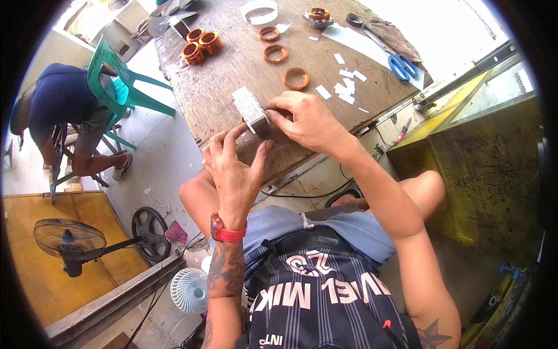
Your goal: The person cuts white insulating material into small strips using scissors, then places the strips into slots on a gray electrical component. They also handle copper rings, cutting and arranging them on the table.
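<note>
A grey, layered metal core (250, 104) stands tilted at the near edge of the wooden table, with a darker lower end. My right hand (308, 119) pinches at its right side with thumb and forefinger. On the other side my left hand (232, 168), with a red watch at the wrist, has its fingers spread; the forefinger tip touches the core's lower left and the thumb stands apart. What lies between the right fingertips is hidden. Just beyond the core is a copper wire coil (296, 79), with another copper coil (275, 54) farther back.
White paper slips (347, 86) lie scattered at right, near blue-handled scissors (401, 65). Several bundled copper coils (201, 45) sit at the far left. A coil on a metal core (318, 17) is at the back. Left of the table are a green chair (119, 87), a bent-over person and a fan (70, 238).
</note>
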`<state>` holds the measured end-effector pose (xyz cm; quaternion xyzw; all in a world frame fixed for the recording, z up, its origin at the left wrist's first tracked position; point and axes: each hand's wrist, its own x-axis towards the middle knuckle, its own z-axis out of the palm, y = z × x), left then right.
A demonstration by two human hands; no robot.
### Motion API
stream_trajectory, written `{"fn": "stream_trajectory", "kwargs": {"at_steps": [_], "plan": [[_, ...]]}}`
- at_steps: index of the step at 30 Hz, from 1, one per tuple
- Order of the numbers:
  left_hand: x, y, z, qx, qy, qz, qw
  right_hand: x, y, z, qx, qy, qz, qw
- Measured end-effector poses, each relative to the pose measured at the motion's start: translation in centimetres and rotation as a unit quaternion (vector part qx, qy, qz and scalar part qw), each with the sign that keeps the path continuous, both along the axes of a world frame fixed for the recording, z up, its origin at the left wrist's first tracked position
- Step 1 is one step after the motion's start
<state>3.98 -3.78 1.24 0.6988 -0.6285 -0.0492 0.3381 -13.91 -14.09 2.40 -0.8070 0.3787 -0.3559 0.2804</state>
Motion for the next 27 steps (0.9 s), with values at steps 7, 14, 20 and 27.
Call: {"fn": "stream_trajectory", "kwargs": {"at_steps": [7,14,20,27], "plan": [[1.7,-0.5,0.1,0.046,0.078,-0.033,0.995,0.3,1.0,-0.4,0.057,-0.008,0.035,0.998],[3.0,-1.6,0.5,0.051,0.074,-0.09,0.992,1.2,2.6,-2.2,-0.141,0.07,-0.013,0.987],[3.3,-1.7,0.4,0.056,0.005,-0.108,0.993,0.4,2.5,-1.4,-0.132,0.048,-0.065,0.988],[3.9,-1.8,0.1,-0.031,-0.175,-0.145,0.973,-9.0,-2.6,0.7,-0.082,0.301,-0.221,0.924]]}}
